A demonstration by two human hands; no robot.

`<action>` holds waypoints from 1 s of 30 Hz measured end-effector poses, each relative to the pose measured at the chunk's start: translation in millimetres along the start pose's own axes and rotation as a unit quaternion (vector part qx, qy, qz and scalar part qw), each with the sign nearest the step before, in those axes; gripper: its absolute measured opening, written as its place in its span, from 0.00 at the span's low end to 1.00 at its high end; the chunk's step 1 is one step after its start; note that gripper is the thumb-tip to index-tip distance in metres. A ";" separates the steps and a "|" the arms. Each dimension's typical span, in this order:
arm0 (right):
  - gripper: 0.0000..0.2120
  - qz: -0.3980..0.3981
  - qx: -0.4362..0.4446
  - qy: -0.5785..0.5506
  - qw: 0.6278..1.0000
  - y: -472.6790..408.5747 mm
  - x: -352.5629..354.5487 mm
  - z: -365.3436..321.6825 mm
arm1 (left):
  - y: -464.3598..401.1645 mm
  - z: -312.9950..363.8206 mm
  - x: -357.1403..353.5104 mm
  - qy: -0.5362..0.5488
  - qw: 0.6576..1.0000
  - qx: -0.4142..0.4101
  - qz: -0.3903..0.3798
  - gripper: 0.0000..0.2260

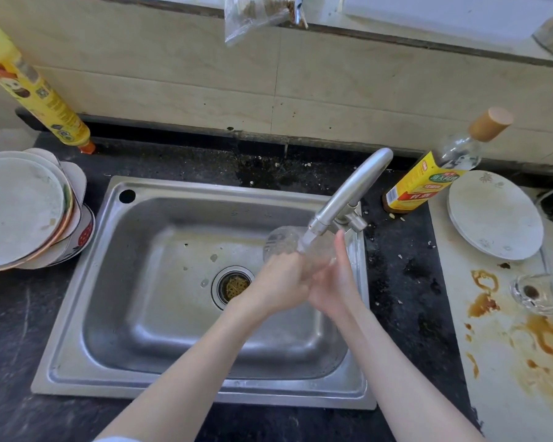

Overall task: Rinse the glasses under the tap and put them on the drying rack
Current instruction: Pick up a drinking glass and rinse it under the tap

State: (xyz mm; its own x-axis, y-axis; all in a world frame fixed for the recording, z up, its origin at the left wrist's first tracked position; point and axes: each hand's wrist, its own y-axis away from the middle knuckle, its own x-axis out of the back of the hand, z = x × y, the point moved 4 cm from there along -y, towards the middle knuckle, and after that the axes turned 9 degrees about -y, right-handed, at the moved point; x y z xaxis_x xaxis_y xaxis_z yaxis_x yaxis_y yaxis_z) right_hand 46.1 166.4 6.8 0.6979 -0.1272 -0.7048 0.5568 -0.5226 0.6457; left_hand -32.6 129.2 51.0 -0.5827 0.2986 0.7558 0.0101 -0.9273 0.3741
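Glass [284, 242]: clear, tilted under the tap [348, 193] spout, above the sink [173, 282], beyond both sets of fingers. Left hand [280, 287]: fingers curled round the glass's lower part. Right hand [334, 282]: fingers straight, pressed flat on the glass's side, just beside the left fingers. Second glass [538, 293]: on the stained board [508, 362], well apart to the right. Plate [495, 215]: farther back on the same side.
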 end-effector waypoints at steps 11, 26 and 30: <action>0.28 0.044 -0.043 -0.047 0.997 -2.0 10.1 -1.7 | 12.6 -17.1 -6.2 -0.071 0.974 -0.061 0.205 0.14; 0.24 0.033 0.178 0.220 0.959 -4.8 15.8 -8.6 | 14.8 -46.7 -38.5 0.767 0.640 0.059 0.002 0.20; 0.25 -0.004 0.060 0.085 0.995 -7.3 11.7 3.4 | 5.0 -19.6 -11.4 0.478 0.878 0.018 0.004 0.10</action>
State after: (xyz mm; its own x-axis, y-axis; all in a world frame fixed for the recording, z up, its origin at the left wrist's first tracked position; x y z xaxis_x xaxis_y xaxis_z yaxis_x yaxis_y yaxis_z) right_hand 48.6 165.9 -7.2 0.7660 0.0166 -0.6426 0.5115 -0.6213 0.5936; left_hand -41.9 116.7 33.7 -0.9983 -0.0499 -0.0304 0.0336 -0.9158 0.4001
